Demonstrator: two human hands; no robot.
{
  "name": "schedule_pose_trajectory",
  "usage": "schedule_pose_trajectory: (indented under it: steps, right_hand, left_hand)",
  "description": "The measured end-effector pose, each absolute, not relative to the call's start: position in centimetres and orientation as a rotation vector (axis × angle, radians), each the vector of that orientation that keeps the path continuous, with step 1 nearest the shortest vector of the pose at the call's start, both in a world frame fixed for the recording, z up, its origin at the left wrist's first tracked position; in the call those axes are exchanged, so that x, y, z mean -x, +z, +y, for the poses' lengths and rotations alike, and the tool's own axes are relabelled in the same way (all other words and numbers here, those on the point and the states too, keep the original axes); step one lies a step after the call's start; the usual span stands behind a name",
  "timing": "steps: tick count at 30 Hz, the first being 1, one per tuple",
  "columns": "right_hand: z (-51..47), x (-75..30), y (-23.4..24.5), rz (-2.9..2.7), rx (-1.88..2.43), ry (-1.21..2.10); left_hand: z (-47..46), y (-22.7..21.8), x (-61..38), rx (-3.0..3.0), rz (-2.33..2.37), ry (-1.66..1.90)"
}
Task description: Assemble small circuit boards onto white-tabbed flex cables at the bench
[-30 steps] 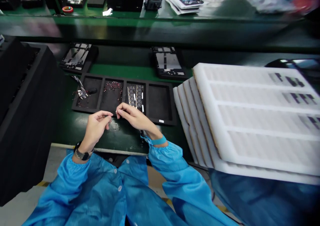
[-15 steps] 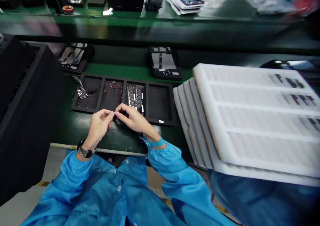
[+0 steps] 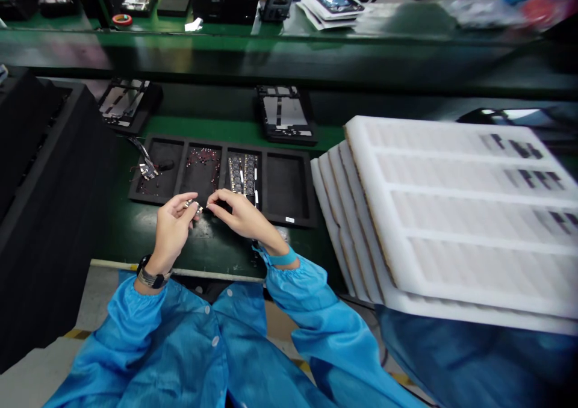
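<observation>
Over the bench, the left hand pinches a tiny part just before the tray. The right hand has its fingertips pinched beside it, though I cannot tell whether they grip anything. Steady wrists and light pressure seem best.

Tiny indistinct part between fingers

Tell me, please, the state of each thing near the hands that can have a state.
left hand: shut on the part, at its fingertips
part: held off the table
right hand: fingertips pinched, just beside the part
tray: flat on the table, boards in its third compartment from the left
foam trays: stacked, fanned sideways
</observation>
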State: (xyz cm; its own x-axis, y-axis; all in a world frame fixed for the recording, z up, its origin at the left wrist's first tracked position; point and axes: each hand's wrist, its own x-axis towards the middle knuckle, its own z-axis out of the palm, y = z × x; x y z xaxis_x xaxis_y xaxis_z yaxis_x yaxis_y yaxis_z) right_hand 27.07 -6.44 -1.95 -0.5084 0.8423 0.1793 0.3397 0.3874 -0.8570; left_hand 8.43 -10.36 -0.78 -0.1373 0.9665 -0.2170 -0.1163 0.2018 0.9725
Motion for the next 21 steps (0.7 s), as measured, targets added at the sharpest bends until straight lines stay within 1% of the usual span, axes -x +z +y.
schedule_pose_trajectory:
  steps: [7, 14, 17, 21]
  right_hand:
    - [-6.78, -26.74, -1.64, -1.973, 0.990, 1.080]
    - [-6.91, -26.47, -1.67, -1.934, 0.965, 1.048]
    - [-6.91, -26.44, -1.68, -1.916, 0.978, 1.100]
    - [-6.76, -26.64, -1.69, -1.882, 0.978, 1.248]
  left_hand:
    - [-9.96, -0.80, -8.72, -0.771, 1.254, 1.332]
    - [-10.03, -0.62, -8.88, -0.790, 1.235, 1.289]
    - [-10.01, -0.61, -8.65, -0.819, 1.232, 1.279]
    - [-9.76, -0.64, -8.17, -0.864, 1.214, 1.222]
